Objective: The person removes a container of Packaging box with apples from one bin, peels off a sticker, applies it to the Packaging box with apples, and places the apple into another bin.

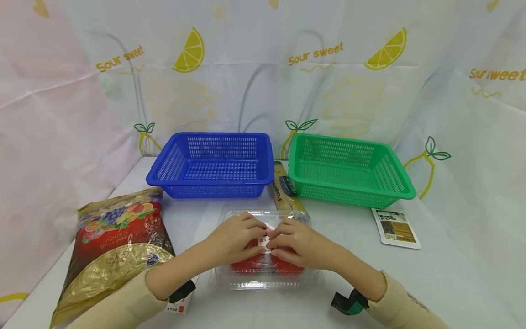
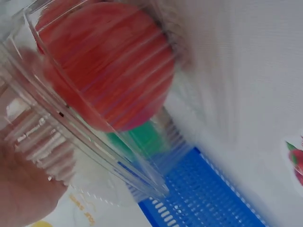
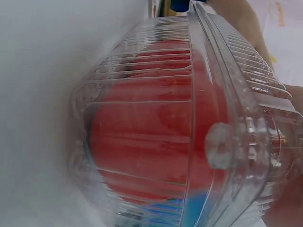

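A clear plastic clamshell box [image 1: 263, 284] with its lid down lies on the white table between my arms. Through its walls show red round things [image 3: 147, 127], which look like fruit; I cannot tell the kind. My left hand [image 1: 238, 235] rests on the left part of the lid, fingers pointing inward. Opposite it, my right hand [image 1: 299, 242] touches the lid's right part, the fingertips of both hands almost meeting over a pale patch. In the left wrist view, ribbed plastic partly covers the left hand [image 2: 28, 189].
Behind the box stand a blue basket [image 1: 209, 183] and a green basket [image 1: 349, 194], with a spaghetti pack [image 1: 283, 189] between them. A large candy bag [image 1: 119, 251] lies left; a flat white-and-brown packet [image 1: 396, 228] lies right. Under the left forearm a printed card [image 1: 177, 307] peeks out.
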Tool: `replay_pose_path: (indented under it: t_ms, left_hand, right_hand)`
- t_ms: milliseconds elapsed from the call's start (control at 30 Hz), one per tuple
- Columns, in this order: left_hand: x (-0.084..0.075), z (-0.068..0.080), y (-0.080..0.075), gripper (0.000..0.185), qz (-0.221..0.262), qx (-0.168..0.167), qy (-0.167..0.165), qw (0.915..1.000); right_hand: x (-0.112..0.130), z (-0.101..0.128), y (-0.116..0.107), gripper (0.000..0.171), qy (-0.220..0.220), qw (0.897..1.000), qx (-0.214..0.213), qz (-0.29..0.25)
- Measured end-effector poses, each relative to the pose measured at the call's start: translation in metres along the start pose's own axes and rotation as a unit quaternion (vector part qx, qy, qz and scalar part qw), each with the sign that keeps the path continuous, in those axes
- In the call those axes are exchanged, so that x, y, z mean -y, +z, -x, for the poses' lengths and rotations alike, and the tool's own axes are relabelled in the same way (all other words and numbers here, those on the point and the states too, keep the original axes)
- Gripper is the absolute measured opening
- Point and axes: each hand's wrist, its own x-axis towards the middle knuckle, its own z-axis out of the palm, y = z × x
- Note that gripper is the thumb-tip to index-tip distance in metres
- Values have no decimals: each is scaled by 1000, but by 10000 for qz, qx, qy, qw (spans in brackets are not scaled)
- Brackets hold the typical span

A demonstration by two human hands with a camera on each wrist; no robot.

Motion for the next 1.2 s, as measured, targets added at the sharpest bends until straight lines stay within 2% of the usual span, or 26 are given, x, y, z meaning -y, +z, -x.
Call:
replay_pose_path:
  t_ms: [67,233,333,667,900,1067,1200]
  left_hand:
    - [2,5,0,36,-87,137,79,9998]
    - [4,21,-4,55,-119,873,-22,9961]
    - [5,28,-5,60,-75,1021,6,9947]
    - [7,27,-2,74,-31,1222,28,9925]
    - [8,26,-4,70,-73,1310,-15,9914]
    - [7,28,-6,64,-241,1215,-34,9923]
    - [7,31,-7,58,-440,1005,116,9939]
  right_hand:
    - [0,3,1,20,-61,9999,-20,136]
    - [6,14,3,35,-72,9977,72,669]
    - [9,17,3,42,-63,9961,159,867]
    - [13,15,10,52,-402,9939,306,977]
    - [15,18,9,51,-269,9941,390,976]
    - [15,22,7,48,-104,9945,372,972]
    - [15,26,7,43,-123,9954,214,922]
